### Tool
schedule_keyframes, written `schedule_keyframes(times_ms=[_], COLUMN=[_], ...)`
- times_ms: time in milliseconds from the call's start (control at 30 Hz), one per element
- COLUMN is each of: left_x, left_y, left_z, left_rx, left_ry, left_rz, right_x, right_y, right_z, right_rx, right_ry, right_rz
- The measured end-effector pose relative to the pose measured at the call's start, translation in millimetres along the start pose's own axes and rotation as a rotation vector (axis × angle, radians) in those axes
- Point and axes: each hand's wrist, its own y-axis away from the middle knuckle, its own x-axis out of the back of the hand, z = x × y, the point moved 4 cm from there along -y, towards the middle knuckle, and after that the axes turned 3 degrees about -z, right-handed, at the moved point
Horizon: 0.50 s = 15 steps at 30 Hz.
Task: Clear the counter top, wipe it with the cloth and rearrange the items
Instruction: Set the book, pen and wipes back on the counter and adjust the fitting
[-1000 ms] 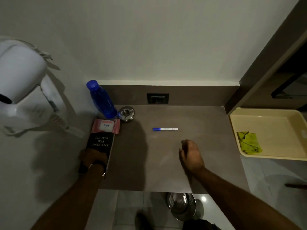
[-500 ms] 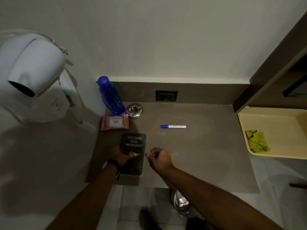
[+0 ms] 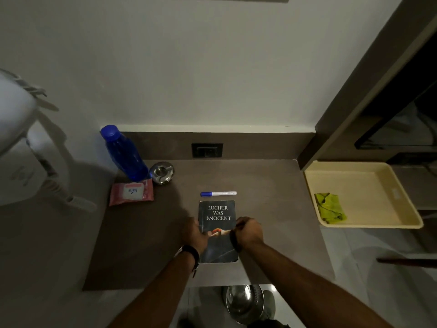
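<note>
Leftmost, the bottle (image 3: 125,155), wipes (image 3: 131,192) and ashtray (image 3: 162,172) are sitting in a corner of the counter (image 3: 272,197). Mid-counter, the left hand (image 3: 194,233) is gripping the book (image 3: 217,216) by its left edge, while the right hand (image 3: 249,230) is curling its fingers at the right edge, grip unclear. Rightward, the cloth (image 3: 329,207) is lying in the tray (image 3: 366,185).

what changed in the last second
The left hand slid the book from the left edge of the counter to its middle, close to the marker, and holds it; the right hand came to its right edge. The bottle, ashtray, wipes pack and cloth in the tray stayed put.
</note>
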Motion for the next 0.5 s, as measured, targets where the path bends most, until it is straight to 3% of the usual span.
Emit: schedule_keyframes(times_ms=[233,500], left_x=[5,18], left_y=[-11,-8], left_z=[10,10], left_rx=[-0.055,-0.111], left_ry=[-0.167,-0.102], left_rz=[-0.045,-0.064], right_x=[3,-1], right_y=[-6,-13], right_z=[4,11], right_rx=[-0.050,-0.040], right_ry=[-0.081,-0.146], right_rz=[0.025,0.077])
